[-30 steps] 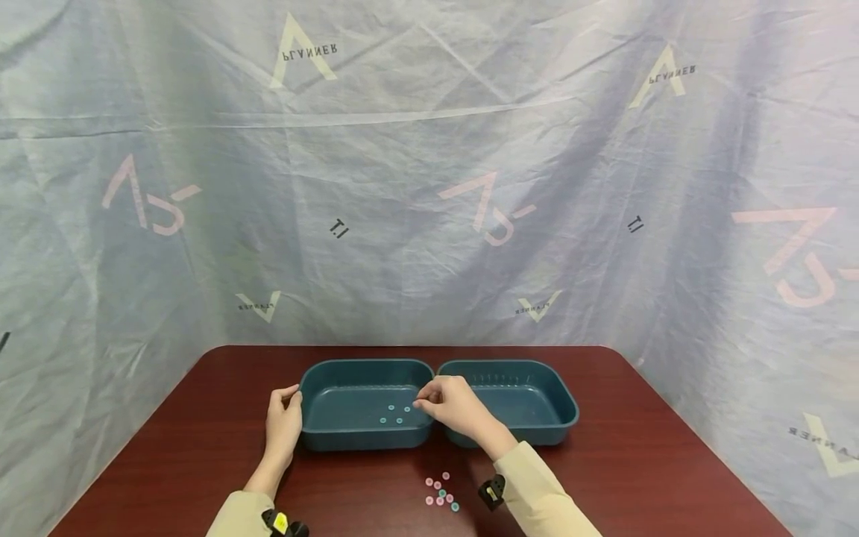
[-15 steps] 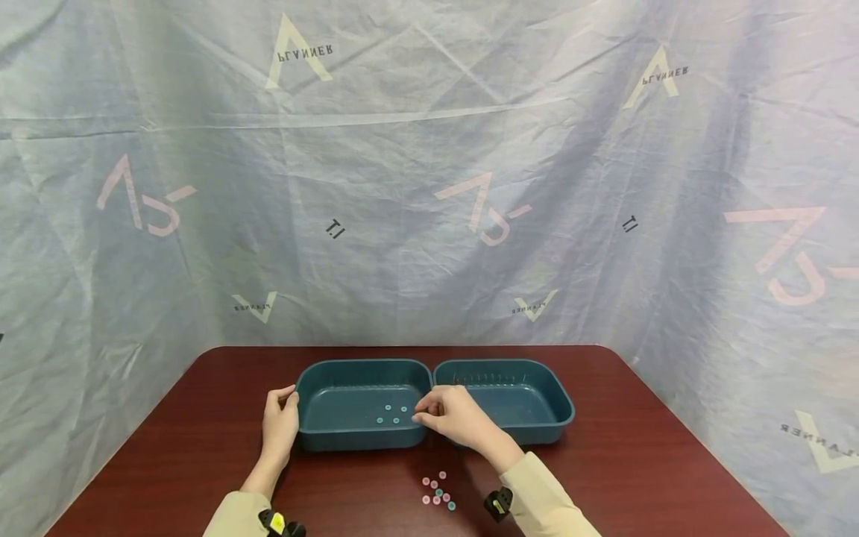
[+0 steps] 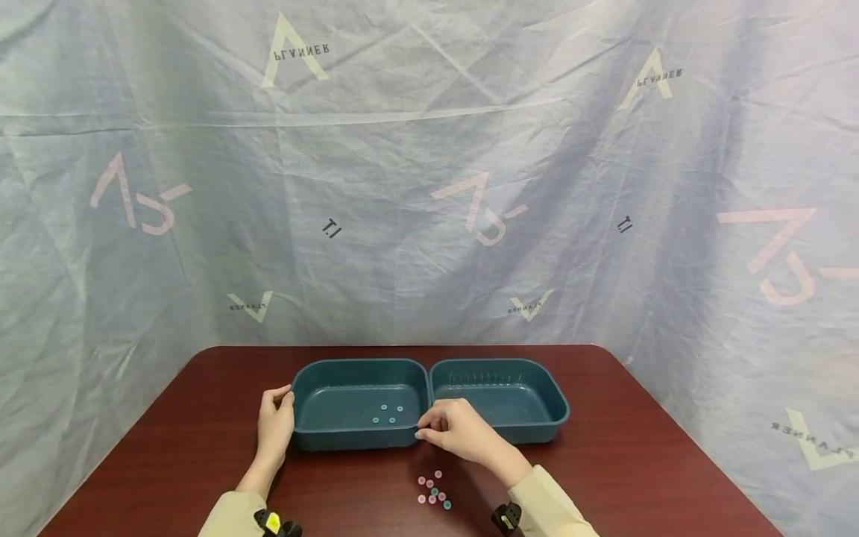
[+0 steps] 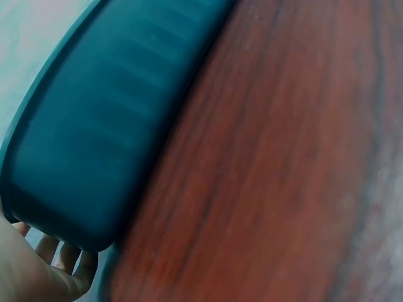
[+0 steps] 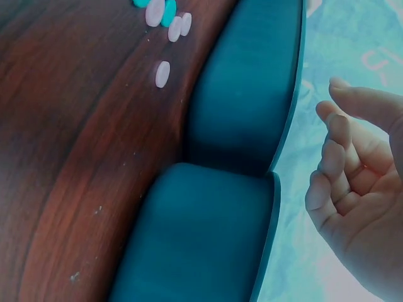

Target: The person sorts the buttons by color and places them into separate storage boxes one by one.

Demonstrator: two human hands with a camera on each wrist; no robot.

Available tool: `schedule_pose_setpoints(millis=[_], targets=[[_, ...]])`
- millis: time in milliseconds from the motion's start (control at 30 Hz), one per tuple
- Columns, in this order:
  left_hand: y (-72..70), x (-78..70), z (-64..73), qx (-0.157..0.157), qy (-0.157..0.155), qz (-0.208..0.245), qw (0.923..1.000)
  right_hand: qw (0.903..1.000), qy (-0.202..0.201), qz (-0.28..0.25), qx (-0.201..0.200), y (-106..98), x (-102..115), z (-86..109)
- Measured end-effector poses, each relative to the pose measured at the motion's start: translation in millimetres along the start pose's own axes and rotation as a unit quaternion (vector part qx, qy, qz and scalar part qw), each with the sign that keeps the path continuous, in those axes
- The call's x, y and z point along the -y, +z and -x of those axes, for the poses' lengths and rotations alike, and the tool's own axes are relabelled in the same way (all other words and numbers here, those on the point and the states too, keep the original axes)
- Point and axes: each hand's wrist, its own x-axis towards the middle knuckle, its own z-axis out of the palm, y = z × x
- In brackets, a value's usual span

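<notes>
My left hand [image 3: 275,426] grips the left end of a teal plastic tray [image 3: 356,440]. In the left wrist view its fingers [image 4: 68,257] curl against the tray's outer end wall. Several small teal button-like discs [image 3: 400,409] lie spread on this tray's floor. My right hand [image 3: 463,432] hovers by the tray's front right corner, fingers loosely curled. Nothing shows between its thumb and forefinger in the right wrist view, where they stand slightly apart. Nearer me on the table, a loose group of pink discs [image 3: 421,499] includes a couple of teal discs [image 3: 447,505].
A second teal tray [image 3: 533,432] stands end to end with the first on the right, partly behind my right hand. Both rest on a dark red wooden table [image 3: 201,418]. A pale printed cloth [image 3: 403,283] hangs around its back and sides.
My right hand has moved from over the left tray's inside back toward me to its front corner, its thumb and forefinger parting. My left hand keeps its place; the discs look unchanged.
</notes>
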Motion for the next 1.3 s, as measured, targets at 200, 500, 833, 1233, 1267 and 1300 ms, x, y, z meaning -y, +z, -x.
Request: schedule_pose_setpoints(millis=[200, 500, 833, 1233, 1267, 1300], targets=[[0.0, -1.2, -0.2, 0.001, 0.003, -0.004, 1.0000, 0.9999, 0.005, -0.004, 0.014, -1, 3, 6.8], [1.1, -2.0, 1.3, -0.002, -0.001, -0.004, 1.0000, 0.9994, 0.011, -0.015, 0.031, 1, 0, 16.4], [1.5, -2.2, 0.0, -0.009, 0.000, -0.006, 0.9999, 0.9989, 0.015, -0.013, 0.042, 4, -4, 22.3], [1.7, -1.0, 0.8, -0.016, -0.001, -0.003, 0.9999, 0.9988, 0.002, 0.021, 0.044, 8, -6, 27.8], [1.9, -0.6, 0.5, -0.015, 0.000, -0.001, 0.9999, 0.9988, 0.001, 0.021, 0.044, 8, -7, 28.4], [2.2, -0.4, 0.2, -0.016, 0.000, 0.000, 0.9999, 0.9988, -0.001, 0.021, 0.043, 8, -7, 28.9]])
